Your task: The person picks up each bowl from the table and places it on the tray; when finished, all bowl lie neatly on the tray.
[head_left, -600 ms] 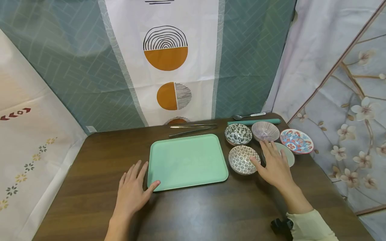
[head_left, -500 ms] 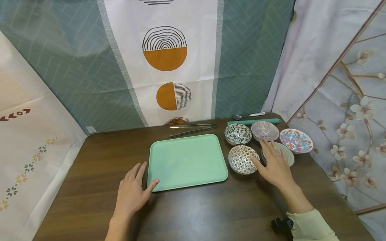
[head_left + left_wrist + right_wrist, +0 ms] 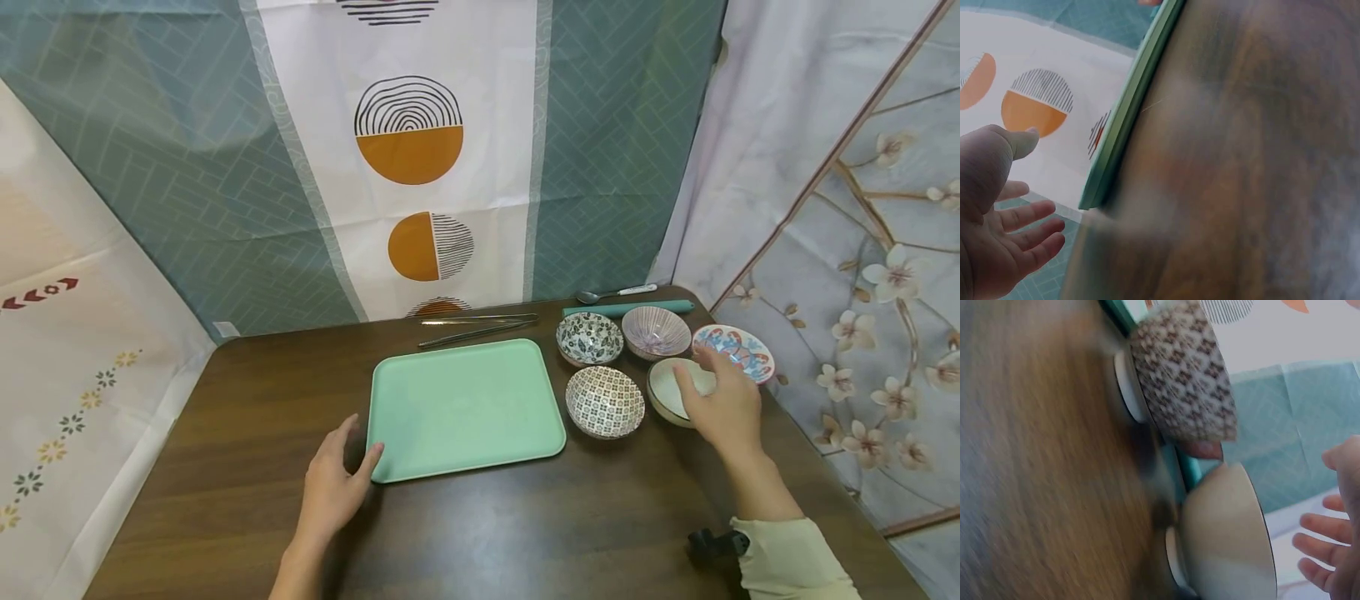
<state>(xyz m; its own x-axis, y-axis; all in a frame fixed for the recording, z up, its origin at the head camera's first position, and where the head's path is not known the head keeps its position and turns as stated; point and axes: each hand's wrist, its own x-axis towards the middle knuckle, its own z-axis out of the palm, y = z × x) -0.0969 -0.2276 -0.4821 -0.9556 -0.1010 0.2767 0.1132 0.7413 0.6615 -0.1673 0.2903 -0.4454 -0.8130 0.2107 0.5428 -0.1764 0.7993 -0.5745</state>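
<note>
My left hand (image 3: 332, 487) is at the lower left corner of the mint green tray (image 3: 465, 408), thumb and fingers spread; whether it touches the rim I cannot tell. In the left wrist view the hand (image 3: 1007, 225) holds nothing. My right hand (image 3: 726, 408) hovers over the right side of a cream bowl (image 3: 667, 402), fingers loosely bent and partly hiding it. In the right wrist view that hand (image 3: 1335, 531) is apart from the cream bowl (image 3: 1229, 531). Left of the cream bowl stands a brown-patterned bowl (image 3: 604, 402).
Behind stand a dark floral bowl (image 3: 589, 337) and a purple-striped bowl (image 3: 656, 332); a red-and-blue bowl (image 3: 738, 348) is at the right edge. A teal rod (image 3: 626, 308), a spoon (image 3: 617, 294) and metal utensils (image 3: 476, 331) lie along the back.
My right hand has moved right, from between the bowls to over the cream bowl's right side. My left hand has shifted slightly down and right. The bowls and tray appear unmoved on the table.
</note>
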